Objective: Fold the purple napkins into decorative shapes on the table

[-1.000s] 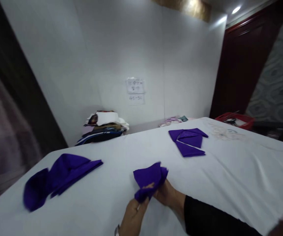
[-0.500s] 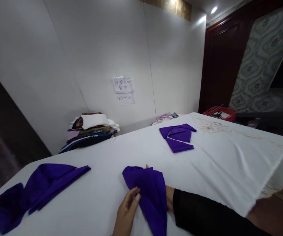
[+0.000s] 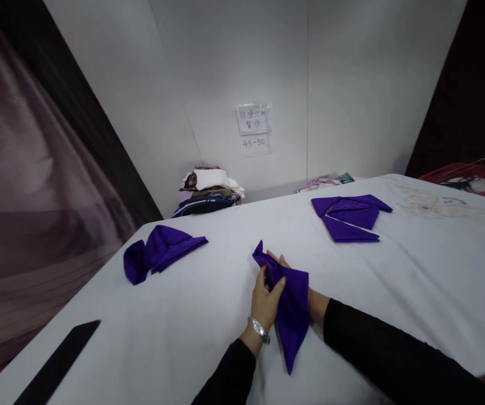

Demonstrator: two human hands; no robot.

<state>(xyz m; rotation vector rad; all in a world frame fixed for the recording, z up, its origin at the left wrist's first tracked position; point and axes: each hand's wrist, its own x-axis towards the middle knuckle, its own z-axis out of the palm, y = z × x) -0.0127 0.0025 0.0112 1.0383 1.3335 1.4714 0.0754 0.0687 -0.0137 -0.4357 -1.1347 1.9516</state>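
Purple cloth (image 3: 293,306): we find it between both hands over the near middle of the white tablecloth (image 3: 221,298), its long pointed tail hanging toward the person.
Left hand (image 3: 266,299): we note thumb and fingers drawn in on the front of the cloth, pinching its upper part (a silver bracelet (image 3: 259,330) circles the wrist).
Right hand (image 3: 283,261): we see it behind the same cloth, fingertips showing past the upper edge; most is hidden, so we cannot tell how far it closes.
Tail contact: we cannot tell whether the tip touches the surface below.
Left side: we record a loosely folded purple bundle (image 3: 167,248), well apart from the hands.
Right side, farther off: we record a flatter purple fold (image 3: 350,216).
Beyond the far edge: we observe a clothes stack (image 3: 209,194) below a handwritten sign (image 3: 254,120).
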